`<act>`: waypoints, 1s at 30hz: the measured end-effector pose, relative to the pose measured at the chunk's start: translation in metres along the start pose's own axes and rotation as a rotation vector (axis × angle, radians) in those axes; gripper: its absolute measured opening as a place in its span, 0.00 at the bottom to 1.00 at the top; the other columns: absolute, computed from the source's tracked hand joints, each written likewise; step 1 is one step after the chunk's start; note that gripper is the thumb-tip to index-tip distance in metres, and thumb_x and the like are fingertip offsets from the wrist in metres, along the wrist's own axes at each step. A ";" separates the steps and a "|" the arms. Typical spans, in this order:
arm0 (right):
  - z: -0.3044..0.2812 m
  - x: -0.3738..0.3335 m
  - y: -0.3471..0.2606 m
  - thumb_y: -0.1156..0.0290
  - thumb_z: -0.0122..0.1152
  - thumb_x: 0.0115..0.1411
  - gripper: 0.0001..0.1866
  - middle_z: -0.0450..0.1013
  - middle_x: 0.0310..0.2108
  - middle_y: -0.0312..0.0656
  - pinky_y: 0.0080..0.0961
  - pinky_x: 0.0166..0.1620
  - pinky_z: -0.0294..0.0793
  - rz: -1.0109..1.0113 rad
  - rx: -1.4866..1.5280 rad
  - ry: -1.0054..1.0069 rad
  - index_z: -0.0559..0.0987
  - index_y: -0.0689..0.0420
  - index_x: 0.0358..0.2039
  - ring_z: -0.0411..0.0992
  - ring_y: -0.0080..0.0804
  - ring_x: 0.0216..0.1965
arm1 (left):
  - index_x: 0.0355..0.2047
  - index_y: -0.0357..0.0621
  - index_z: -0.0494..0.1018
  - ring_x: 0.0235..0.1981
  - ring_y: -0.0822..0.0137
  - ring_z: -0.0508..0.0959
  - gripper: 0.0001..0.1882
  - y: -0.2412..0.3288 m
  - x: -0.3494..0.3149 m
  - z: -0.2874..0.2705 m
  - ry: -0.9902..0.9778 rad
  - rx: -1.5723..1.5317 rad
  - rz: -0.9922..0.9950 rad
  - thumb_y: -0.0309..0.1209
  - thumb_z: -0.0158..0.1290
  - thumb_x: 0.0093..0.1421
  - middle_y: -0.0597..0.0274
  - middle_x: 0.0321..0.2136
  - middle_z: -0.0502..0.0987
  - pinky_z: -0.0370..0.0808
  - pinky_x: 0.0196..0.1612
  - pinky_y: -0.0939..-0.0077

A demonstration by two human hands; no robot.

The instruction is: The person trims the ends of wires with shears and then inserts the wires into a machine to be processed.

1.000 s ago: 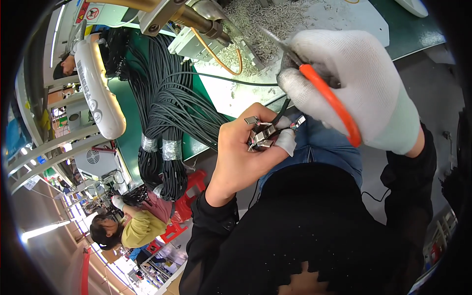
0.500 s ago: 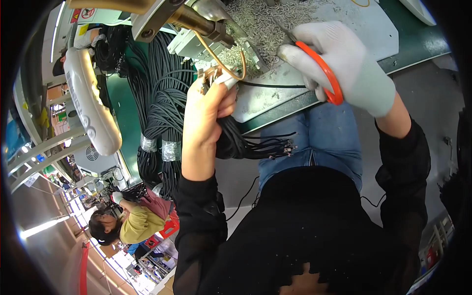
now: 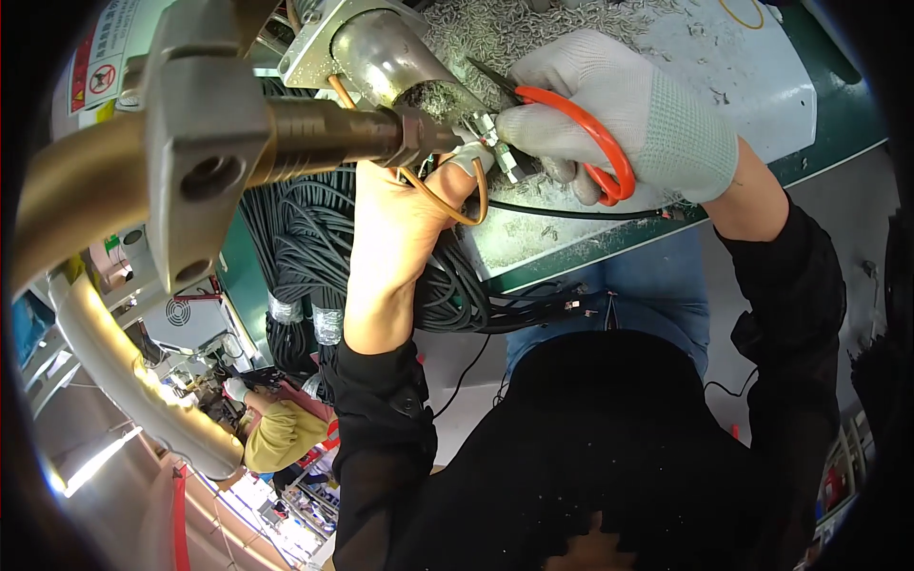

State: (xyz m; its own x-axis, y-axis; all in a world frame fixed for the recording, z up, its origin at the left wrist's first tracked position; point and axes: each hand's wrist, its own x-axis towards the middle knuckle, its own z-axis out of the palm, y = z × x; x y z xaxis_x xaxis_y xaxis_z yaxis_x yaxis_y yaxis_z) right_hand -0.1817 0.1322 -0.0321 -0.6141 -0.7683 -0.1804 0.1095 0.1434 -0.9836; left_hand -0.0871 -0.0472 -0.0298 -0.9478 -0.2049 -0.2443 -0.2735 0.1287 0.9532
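My left hand (image 3: pixel 395 219), bare with a white cover on the thumb tip, is closed at the near end of a black cable (image 3: pixel 590 213). Small shiny metal connector parts (image 3: pixel 486 128) show between its thumb and my right fingertips; the other left fingers are partly hidden. My right hand (image 3: pixel 619 114) wears a white knit glove and grips orange-handled scissors (image 3: pixel 624 171), whose dark blades point up and left. Its thumb and fingers are close beside a second metal piece (image 3: pixel 514 167). A copper-coloured tube (image 3: pixel 466 219) curves in front of my left thumb.
A large metal rod with a nut (image 3: pixel 352 133) projects over my left hand. Many tiny metal bits (image 3: pixel 571 29) cover the board. Bundles of black cable (image 3: pixel 305 228) lie left. A lamp tube (image 3: pixel 124 381) stands at far left; a person in yellow (image 3: pixel 286 438) sits beyond.
My right hand has moved left with the scissors and now meets the left thumb at the connector parts. The view has shifted, so the metal rod looms larger over my left hand.
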 end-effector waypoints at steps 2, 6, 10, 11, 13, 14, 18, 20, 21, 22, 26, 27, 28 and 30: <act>0.001 0.001 -0.002 0.62 0.58 0.56 0.17 0.65 0.10 0.36 0.15 0.13 0.63 0.023 0.013 -0.002 0.71 0.61 0.18 0.65 0.19 0.10 | 0.28 0.39 0.72 0.21 0.79 0.70 0.10 -0.003 0.001 0.000 0.032 0.013 0.096 0.28 0.61 0.50 0.70 0.21 0.72 0.67 0.24 0.84; 0.003 0.005 -0.004 0.66 0.57 0.56 0.15 0.64 0.10 0.35 0.15 0.14 0.63 0.093 -0.003 0.010 0.71 0.61 0.18 0.64 0.19 0.10 | 0.29 0.38 0.72 0.23 0.78 0.70 0.11 0.000 0.002 -0.006 -0.018 0.013 0.024 0.30 0.62 0.50 0.70 0.22 0.72 0.69 0.27 0.82; 0.002 0.008 0.018 0.68 0.57 0.55 0.13 0.64 0.11 0.34 0.15 0.14 0.63 -0.376 -0.127 0.035 0.71 0.62 0.19 0.64 0.18 0.11 | 0.30 0.38 0.72 0.24 0.78 0.70 0.12 0.002 0.000 -0.003 0.002 0.132 0.156 0.31 0.61 0.52 0.69 0.24 0.72 0.69 0.28 0.82; 0.001 0.007 0.019 0.68 0.56 0.55 0.12 0.64 0.12 0.34 0.15 0.14 0.63 -0.408 -0.146 0.036 0.72 0.62 0.19 0.65 0.18 0.11 | 0.30 0.38 0.72 0.24 0.78 0.70 0.12 0.004 -0.002 -0.002 -0.002 0.130 0.162 0.31 0.61 0.52 0.69 0.24 0.72 0.69 0.28 0.82; 0.001 0.008 0.024 0.68 0.56 0.55 0.12 0.63 0.12 0.34 0.15 0.15 0.63 -0.469 -0.170 0.033 0.72 0.62 0.20 0.65 0.18 0.12 | 0.32 0.38 0.72 0.25 0.78 0.71 0.13 0.009 -0.008 -0.002 0.006 0.266 0.113 0.34 0.61 0.53 0.67 0.25 0.73 0.70 0.29 0.81; -0.001 0.009 0.026 0.68 0.56 0.55 0.12 0.63 0.12 0.34 0.15 0.15 0.63 -0.468 -0.169 0.035 0.72 0.62 0.20 0.65 0.18 0.12 | 0.33 0.38 0.72 0.25 0.77 0.71 0.14 0.010 -0.009 -0.001 0.010 0.333 0.087 0.35 0.61 0.53 0.67 0.26 0.73 0.70 0.30 0.81; -0.007 0.017 0.035 0.69 0.56 0.55 0.11 0.63 0.13 0.34 0.15 0.15 0.63 -0.661 -0.326 -0.006 0.73 0.62 0.20 0.65 0.18 0.12 | 0.36 0.37 0.73 0.26 0.77 0.71 0.17 0.010 -0.011 -0.001 0.031 0.351 0.015 0.38 0.60 0.54 0.66 0.27 0.74 0.70 0.31 0.80; -0.007 0.018 0.040 0.69 0.55 0.56 0.11 0.63 0.13 0.34 0.15 0.15 0.63 -0.849 -0.499 0.048 0.73 0.62 0.20 0.65 0.18 0.12 | 0.36 0.37 0.72 0.26 0.77 0.71 0.17 0.011 -0.012 0.000 0.033 0.353 -0.004 0.38 0.60 0.54 0.66 0.27 0.74 0.70 0.31 0.80; -0.006 0.018 0.041 0.70 0.55 0.56 0.11 0.64 0.13 0.34 0.15 0.14 0.63 -0.942 -0.584 0.076 0.73 0.62 0.19 0.66 0.18 0.12 | 0.36 0.37 0.72 0.25 0.76 0.71 0.17 0.011 -0.012 0.000 0.034 0.355 -0.022 0.38 0.60 0.54 0.67 0.27 0.74 0.70 0.31 0.80; -0.006 0.017 0.039 0.70 0.55 0.56 0.11 0.64 0.13 0.34 0.15 0.14 0.63 -0.941 -0.585 0.076 0.73 0.62 0.19 0.66 0.18 0.12 | 0.36 0.37 0.72 0.25 0.76 0.71 0.18 0.011 -0.012 0.000 0.034 0.356 -0.038 0.38 0.60 0.54 0.67 0.27 0.74 0.70 0.31 0.79; -0.003 0.012 0.033 0.70 0.54 0.57 0.12 0.65 0.13 0.35 0.15 0.15 0.63 -0.509 -0.130 0.004 0.74 0.62 0.20 0.66 0.18 0.12 | 0.35 0.36 0.72 0.25 0.76 0.71 0.17 0.008 -0.010 0.000 0.073 0.391 -0.050 0.38 0.59 0.54 0.66 0.26 0.74 0.71 0.31 0.80; -0.005 0.014 0.033 0.69 0.54 0.57 0.12 0.65 0.13 0.35 0.16 0.15 0.63 -0.526 -0.157 -0.019 0.74 0.62 0.20 0.66 0.18 0.12 | 0.35 0.36 0.72 0.25 0.76 0.71 0.17 0.007 -0.010 0.000 0.075 0.392 -0.050 0.38 0.59 0.54 0.66 0.26 0.74 0.71 0.31 0.80; -0.006 0.015 0.032 0.68 0.54 0.57 0.12 0.66 0.13 0.35 0.16 0.15 0.63 -0.543 -0.186 -0.042 0.74 0.62 0.20 0.66 0.18 0.12 | 0.33 0.36 0.72 0.25 0.75 0.72 0.16 0.006 -0.009 0.000 0.051 0.349 -0.004 0.37 0.58 0.55 0.66 0.26 0.74 0.71 0.30 0.80; -0.006 0.014 0.028 0.67 0.55 0.57 0.13 0.66 0.12 0.35 0.16 0.14 0.63 -0.564 -0.214 -0.066 0.74 0.62 0.20 0.66 0.18 0.12 | 0.31 0.36 0.71 0.26 0.74 0.72 0.13 0.005 -0.007 0.000 0.003 0.262 0.089 0.35 0.57 0.56 0.65 0.25 0.73 0.71 0.30 0.81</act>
State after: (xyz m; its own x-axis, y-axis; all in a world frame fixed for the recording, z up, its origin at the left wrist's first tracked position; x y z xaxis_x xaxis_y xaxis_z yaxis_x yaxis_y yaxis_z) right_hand -0.1920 0.1294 -0.0620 -0.4808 -0.7986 0.3620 -0.3827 -0.1804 -0.9061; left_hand -0.0814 -0.0455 -0.0235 -0.9696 -0.1845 -0.1606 -0.2225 0.3924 0.8925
